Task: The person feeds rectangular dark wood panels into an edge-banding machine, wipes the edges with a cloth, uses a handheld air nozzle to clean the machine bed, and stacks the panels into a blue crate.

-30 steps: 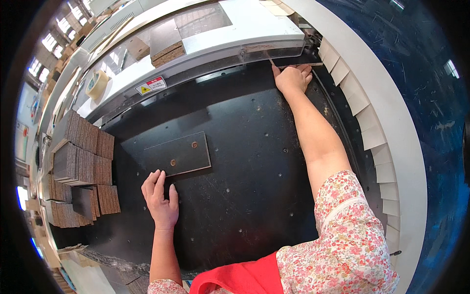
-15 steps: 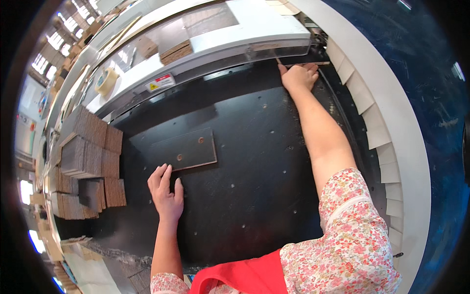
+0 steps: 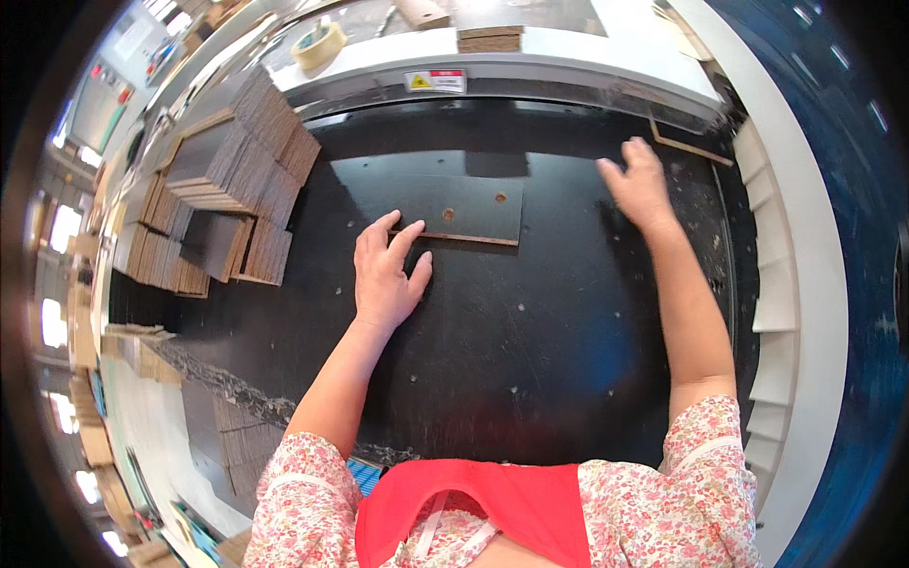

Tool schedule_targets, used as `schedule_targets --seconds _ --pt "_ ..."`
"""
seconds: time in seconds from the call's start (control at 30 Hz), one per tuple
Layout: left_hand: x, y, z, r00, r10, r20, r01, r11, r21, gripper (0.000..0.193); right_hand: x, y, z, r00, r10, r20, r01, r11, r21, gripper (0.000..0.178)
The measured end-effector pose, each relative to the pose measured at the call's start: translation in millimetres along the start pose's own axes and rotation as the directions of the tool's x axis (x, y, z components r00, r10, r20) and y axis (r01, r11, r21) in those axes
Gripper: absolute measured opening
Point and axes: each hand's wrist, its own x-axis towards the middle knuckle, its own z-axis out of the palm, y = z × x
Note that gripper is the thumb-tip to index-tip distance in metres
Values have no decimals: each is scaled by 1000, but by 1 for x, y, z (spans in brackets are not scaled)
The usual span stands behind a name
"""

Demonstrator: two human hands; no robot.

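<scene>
- Drilled panel: smooth dark face, rough particleboard edge.
- Worktable: smooth black top, glossy, scuffed.
- Stacked panels: coarse, matt chipboard edges.
- Worker's apron: matt red cloth.
- Tape roll: smooth, plastic-looking.

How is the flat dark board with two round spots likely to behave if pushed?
The flat dark board is probably stiff: its edges look straight. It seems apt to slide rather than tip, being thin and lying flat on the smooth black table. Its bare brown edge might chip if knocked.

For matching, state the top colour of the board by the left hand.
The board is dark grey, clearest in the head view.
</scene>
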Motion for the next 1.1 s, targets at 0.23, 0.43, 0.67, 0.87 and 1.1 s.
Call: schedule_targets --seconds 0.23,0.43,0.67,0.87,1.1 --pt "26 30 19 987 137 83 -133 990 -44 36 -106 -67 -42 984 -114 -136 160 900 406 40" --pt "59 58 41 937 343 65 -339 939 -66 35 -195 -53 -81 977 18 -211 53 944 327 30" --pt "106 107 70 885 175 432 -134 983 -124 73 -233 -33 -79 948 -43 -314 122 964 238 13" --pt "127 189 86 843 61 534 -109 992 59 117 -223 -32 -80 952 -65 -298 139 962 235 13" --pt "138 279 101 901 157 405 -201 977 67 100 -222 -30 -86 944 -56 -325 138 962 236 8"
